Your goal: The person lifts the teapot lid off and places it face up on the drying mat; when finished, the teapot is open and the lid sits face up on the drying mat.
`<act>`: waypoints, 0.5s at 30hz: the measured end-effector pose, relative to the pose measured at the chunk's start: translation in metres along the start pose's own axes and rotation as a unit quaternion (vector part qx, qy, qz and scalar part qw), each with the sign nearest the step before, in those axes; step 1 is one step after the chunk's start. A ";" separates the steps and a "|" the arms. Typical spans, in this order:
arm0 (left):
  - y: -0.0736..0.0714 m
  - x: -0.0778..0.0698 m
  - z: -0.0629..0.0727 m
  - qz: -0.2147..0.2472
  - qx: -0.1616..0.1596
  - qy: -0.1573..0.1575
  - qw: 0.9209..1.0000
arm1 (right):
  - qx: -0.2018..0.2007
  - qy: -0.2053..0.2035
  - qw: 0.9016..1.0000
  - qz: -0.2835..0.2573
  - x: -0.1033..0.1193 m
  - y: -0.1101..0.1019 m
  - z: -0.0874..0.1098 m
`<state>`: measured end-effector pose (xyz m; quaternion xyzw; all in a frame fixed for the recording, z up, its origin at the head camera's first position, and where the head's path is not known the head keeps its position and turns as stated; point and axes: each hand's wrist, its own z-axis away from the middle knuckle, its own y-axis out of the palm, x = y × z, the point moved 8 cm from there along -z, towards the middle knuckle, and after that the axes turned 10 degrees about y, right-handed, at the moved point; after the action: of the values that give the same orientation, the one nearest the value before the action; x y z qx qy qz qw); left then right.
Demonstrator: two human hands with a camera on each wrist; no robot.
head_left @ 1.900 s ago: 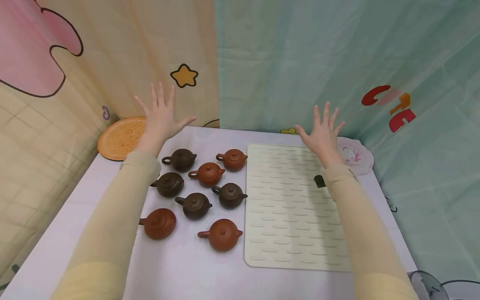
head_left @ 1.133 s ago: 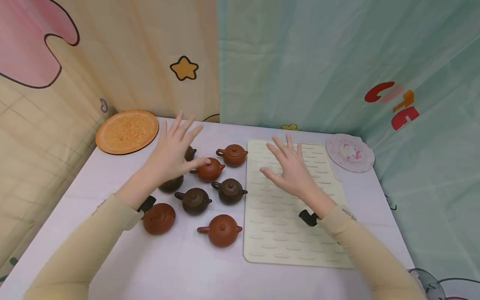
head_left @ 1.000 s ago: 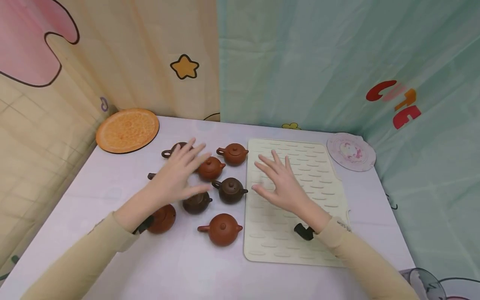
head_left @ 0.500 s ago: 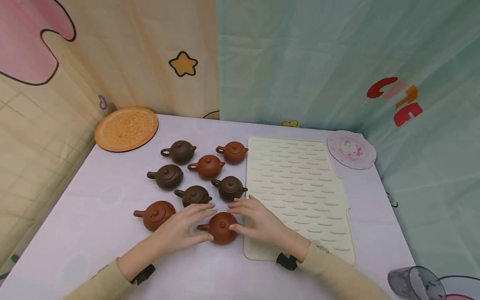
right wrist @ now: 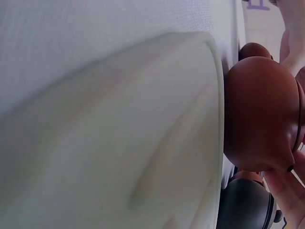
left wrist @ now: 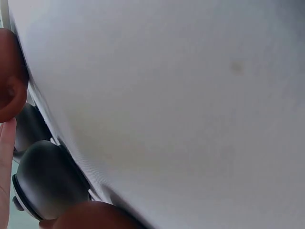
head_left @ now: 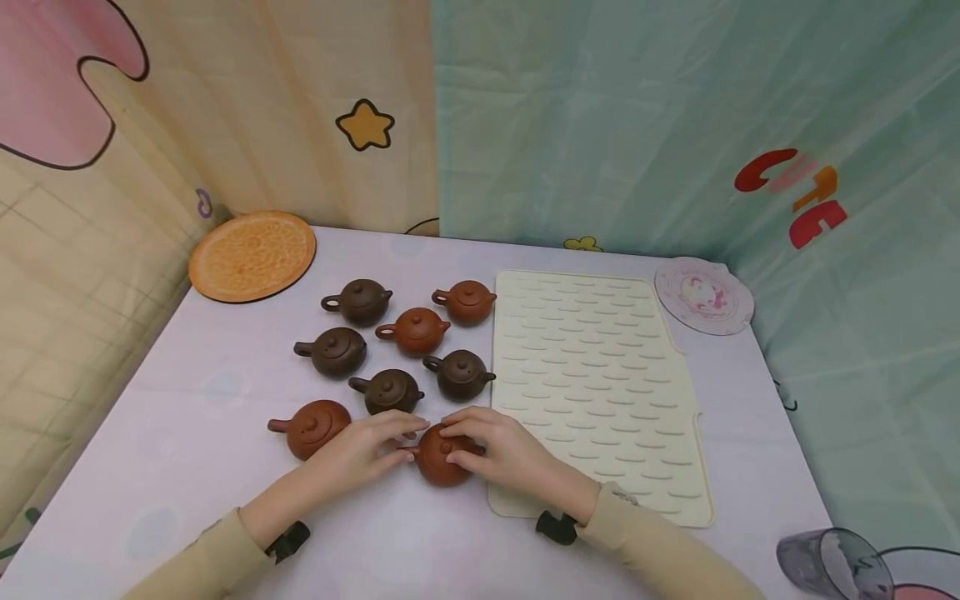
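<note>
A round reddish-brown clay teapot point(head_left: 437, 468) sits upright near the front of the table, handle to the left. My right hand point(head_left: 498, 446) curves over its spout side, thumb on the near side of the lid and fingers on the far side. At the handle, my left hand point(head_left: 360, 450) has thumb and fingertips on either side. The left wrist view shows one finger point(left wrist: 6, 143) right against the handle loop. In the right wrist view the teapot's body and spout point(right wrist: 259, 109) stand beside the mat's edge, with right-hand fingers point(right wrist: 286, 195) by the spout.
Behind are several dark brown teapots point(head_left: 460, 375) and reddish ones point(head_left: 420, 332); another reddish teapot point(head_left: 315, 429) lies by my left wrist. A cream ridged mat point(head_left: 600, 392) is at right. An orange round mat point(head_left: 251, 257), pink plate-shaped mat point(head_left: 705, 296) and clear cup point(head_left: 832, 562) lie around.
Both hands have come down and towards me from raised, spread poses over the table to the front reddish teapot, closing in on it from both sides. The teapots have stayed in place.
</note>
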<state>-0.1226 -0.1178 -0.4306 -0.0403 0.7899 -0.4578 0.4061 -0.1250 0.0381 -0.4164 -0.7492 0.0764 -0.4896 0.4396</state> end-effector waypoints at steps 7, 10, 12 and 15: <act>0.003 0.003 -0.003 0.001 0.021 0.003 1.000 | -0.011 0.002 1.000 -0.001 0.000 0.003 -0.001; 0.003 0.004 -0.003 0.004 0.028 -0.003 1.000 | -0.016 0.007 1.000 0.005 0.001 0.003 -0.002; 0.003 0.005 -0.004 0.012 0.031 -0.005 0.999 | -0.014 0.020 1.000 -0.005 -0.001 0.002 -0.003; 0.004 0.006 -0.005 0.024 0.038 -0.012 0.999 | 0.002 0.068 0.994 -0.089 -0.009 -0.003 -0.002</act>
<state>-0.1289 -0.1149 -0.4358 -0.0115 0.7677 -0.4766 0.4282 -0.1324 0.0434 -0.4194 -0.7172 0.0379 -0.5765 0.3896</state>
